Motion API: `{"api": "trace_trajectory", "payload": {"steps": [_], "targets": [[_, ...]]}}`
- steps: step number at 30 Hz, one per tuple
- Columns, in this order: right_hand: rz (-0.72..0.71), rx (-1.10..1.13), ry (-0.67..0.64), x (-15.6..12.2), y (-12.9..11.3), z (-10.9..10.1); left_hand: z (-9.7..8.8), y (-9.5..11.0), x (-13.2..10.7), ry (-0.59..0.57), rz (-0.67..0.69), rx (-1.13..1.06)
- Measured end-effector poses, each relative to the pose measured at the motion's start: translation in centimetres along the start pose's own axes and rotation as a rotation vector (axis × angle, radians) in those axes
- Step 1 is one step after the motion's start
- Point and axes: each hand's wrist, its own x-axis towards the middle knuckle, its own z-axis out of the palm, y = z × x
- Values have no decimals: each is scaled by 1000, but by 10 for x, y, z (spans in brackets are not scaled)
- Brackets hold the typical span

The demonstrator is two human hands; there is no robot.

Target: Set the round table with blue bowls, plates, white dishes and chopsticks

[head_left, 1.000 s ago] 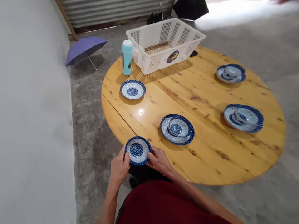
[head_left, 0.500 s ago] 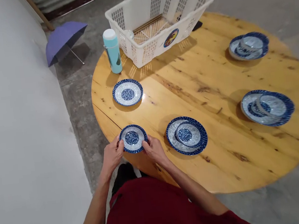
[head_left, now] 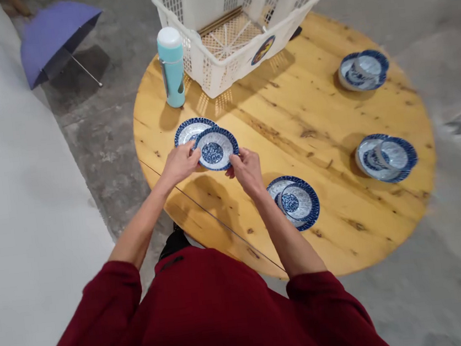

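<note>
My left hand point(head_left: 181, 161) pinches the left rim of a small blue-and-white bowl point(head_left: 212, 151). On the bowl's right rim, my right hand point(head_left: 246, 168) has its thumb on top and fingers below. The bowl is held up, tilted a little, and from this angle it overlaps a patterned plate point(head_left: 188, 130) on the table, hiding much of it. Nearest my right forearm is another plate point(head_left: 313, 208) with a bowl point(head_left: 296, 202) sitting in it; the forearm covers part of that plate's left side.
The round wooden table point(head_left: 337, 233) bears two more dishes with bowls in them, a far dish point(head_left: 347, 79) and a nearer dish point(head_left: 370, 174). A turquoise flask point(head_left: 173, 71) stands beside a white plastic basket point(head_left: 219, 77). An open purple umbrella point(head_left: 56, 34) lies on the floor at left.
Both hands have carried the bowl forward from the table's near edge to over the plate. The view has shifted somewhat. The other dishes stay where they were.
</note>
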Motion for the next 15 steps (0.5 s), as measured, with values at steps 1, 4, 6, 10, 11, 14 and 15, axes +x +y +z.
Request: {"api": "trace_trajectory", "payload": {"steps": [1,4,6,10,11,14,15], "targets": [[13,25,20,10,-2,7,-8,-5,13,-16,35,10],[74,69,84,36,-3,30,-24,-22,52,-50,110,42],[131,74,123,47,-2,46,-29,-35,74,-73,121,69],[230,52,186,59,7,71,-24,-60,105,-109,111,116],[253,42,200,60,10,74,-21,-65,110,-118,114,126],[303,21,239,62,18,81,-11,-78,119,-144,144,133],[313,18,249,63,20,82,-8,-81,121,-149,155,122]]}}
